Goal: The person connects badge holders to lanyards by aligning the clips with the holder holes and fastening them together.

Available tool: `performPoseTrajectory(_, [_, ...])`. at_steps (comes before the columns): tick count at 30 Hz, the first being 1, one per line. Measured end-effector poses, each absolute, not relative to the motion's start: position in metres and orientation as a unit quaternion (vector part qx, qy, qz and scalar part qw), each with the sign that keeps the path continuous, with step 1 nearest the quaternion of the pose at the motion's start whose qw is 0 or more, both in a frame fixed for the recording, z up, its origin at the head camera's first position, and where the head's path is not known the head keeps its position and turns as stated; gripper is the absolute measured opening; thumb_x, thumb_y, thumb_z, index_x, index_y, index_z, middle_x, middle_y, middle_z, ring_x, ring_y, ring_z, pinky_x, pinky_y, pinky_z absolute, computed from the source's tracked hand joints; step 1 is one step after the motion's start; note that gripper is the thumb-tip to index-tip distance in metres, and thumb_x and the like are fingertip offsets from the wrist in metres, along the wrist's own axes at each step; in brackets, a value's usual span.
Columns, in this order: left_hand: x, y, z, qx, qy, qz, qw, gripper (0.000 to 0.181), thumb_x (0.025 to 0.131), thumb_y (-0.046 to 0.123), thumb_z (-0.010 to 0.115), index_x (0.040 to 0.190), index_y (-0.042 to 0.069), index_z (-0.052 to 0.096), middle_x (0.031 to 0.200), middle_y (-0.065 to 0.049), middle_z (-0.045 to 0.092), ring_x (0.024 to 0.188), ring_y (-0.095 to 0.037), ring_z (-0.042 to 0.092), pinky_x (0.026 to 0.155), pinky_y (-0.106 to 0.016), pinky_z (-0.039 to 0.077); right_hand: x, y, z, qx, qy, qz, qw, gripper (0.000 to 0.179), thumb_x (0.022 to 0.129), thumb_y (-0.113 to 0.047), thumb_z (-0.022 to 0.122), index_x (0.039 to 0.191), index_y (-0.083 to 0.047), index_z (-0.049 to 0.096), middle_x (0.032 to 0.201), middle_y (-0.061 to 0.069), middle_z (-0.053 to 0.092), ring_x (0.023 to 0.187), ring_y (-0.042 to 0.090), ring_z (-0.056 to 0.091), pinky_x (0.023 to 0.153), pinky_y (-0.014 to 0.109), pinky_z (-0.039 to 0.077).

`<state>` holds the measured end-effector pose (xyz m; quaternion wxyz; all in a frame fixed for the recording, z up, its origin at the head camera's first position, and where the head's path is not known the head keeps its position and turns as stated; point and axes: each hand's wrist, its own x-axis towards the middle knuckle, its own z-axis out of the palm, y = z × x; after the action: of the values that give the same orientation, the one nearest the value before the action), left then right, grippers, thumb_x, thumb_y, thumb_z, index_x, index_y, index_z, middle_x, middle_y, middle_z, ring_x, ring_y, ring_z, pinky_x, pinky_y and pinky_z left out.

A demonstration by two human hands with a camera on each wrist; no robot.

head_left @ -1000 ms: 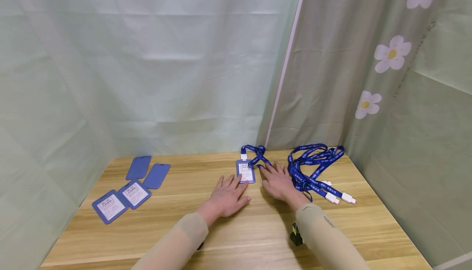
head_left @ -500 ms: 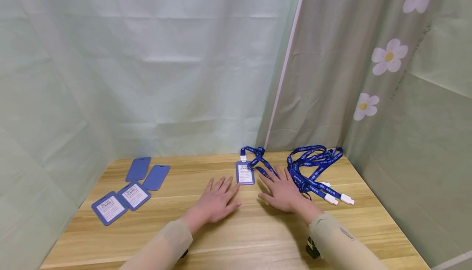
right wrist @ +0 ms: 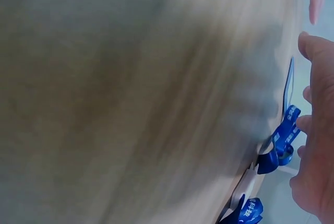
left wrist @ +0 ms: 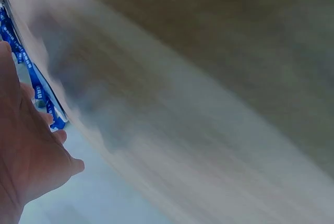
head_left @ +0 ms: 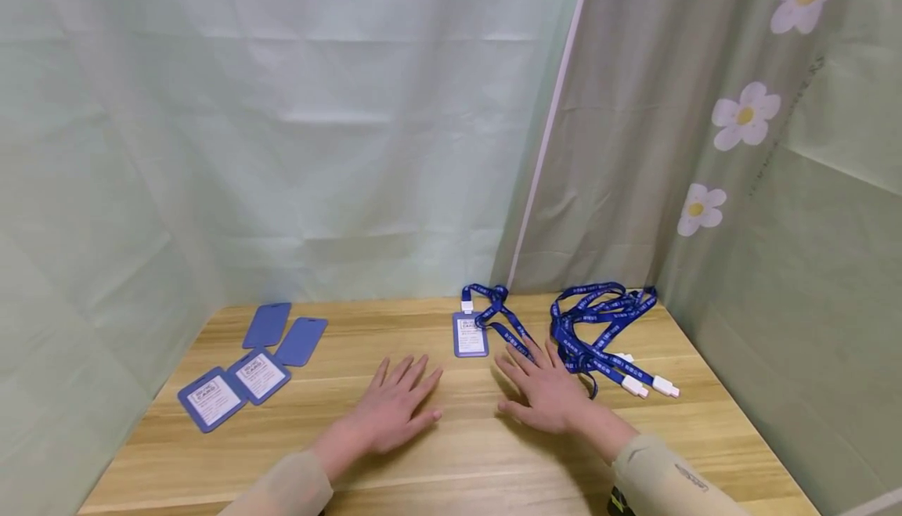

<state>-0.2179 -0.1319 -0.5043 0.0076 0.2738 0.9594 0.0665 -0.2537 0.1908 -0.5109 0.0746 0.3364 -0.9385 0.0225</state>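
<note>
My left hand [head_left: 391,408] lies flat with fingers spread over the front middle of the table, holding nothing. Fingers likewise spread, my right hand [head_left: 550,391] is nearest the lanyard strap, its fingertips overlapping the strap's end in the head view; whether they touch cannot be told. Beyond both hands, a blue badge holder [head_left: 470,336] with a white card lies face up, its white clip joined to a blue printed lanyard [head_left: 497,311]. The right wrist view shows blue lanyard loops [right wrist: 282,140] past my right fingers. In the left wrist view, blue strap [left wrist: 36,83] appears beyond my left fingers.
Several blue lanyards [head_left: 599,320] with white clips [head_left: 665,386] lie heaped at the table's back right. At the left are two badge holders showing cards [head_left: 211,398] and two plain blue ones [head_left: 301,341]. Curtains [head_left: 338,148] border the wooden table [head_left: 366,485].
Both hands have drawn back toward the near side and apart, off the badge holder and its lanyard. The badge holder and lanyards stay where they were.
</note>
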Motion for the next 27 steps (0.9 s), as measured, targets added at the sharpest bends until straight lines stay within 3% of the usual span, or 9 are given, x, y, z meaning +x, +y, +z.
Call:
performPoseTrajectory(17, [-0.177, -0.14, -0.507, 0.332, 0.941, 0.071, 0.002, 0.07, 0.105, 0.062, 0.035, 0.161, 0.021, 0.035, 0.167, -0.014, 0.026, 0.152, -0.039, 0.022, 0.119, -0.067, 0.011, -0.214, 0.205, -0.517, 0.378, -0.922, 0.037, 0.075, 0.077, 0.099, -0.066, 0.049, 0.159, -0.019, 0.04, 0.165, 0.012, 0.032, 0.152, 0.044, 0.02, 0.118, 0.07, 0.012])
performPoseTrajectory(27, [-0.173, -0.113, -0.499, 0.377, 0.924, 0.068, 0.015, 0.07, 0.106, 0.062, 0.032, 0.162, 0.022, 0.032, 0.168, -0.013, 0.021, 0.153, -0.038, 0.021, 0.119, -0.067, 0.013, -0.208, 0.244, -0.512, 0.321, -0.941, 0.06, 0.087, 0.075, 0.098, -0.061, 0.057, 0.158, -0.019, 0.042, 0.163, 0.012, 0.035, 0.151, 0.045, 0.021, 0.118, 0.069, 0.01])
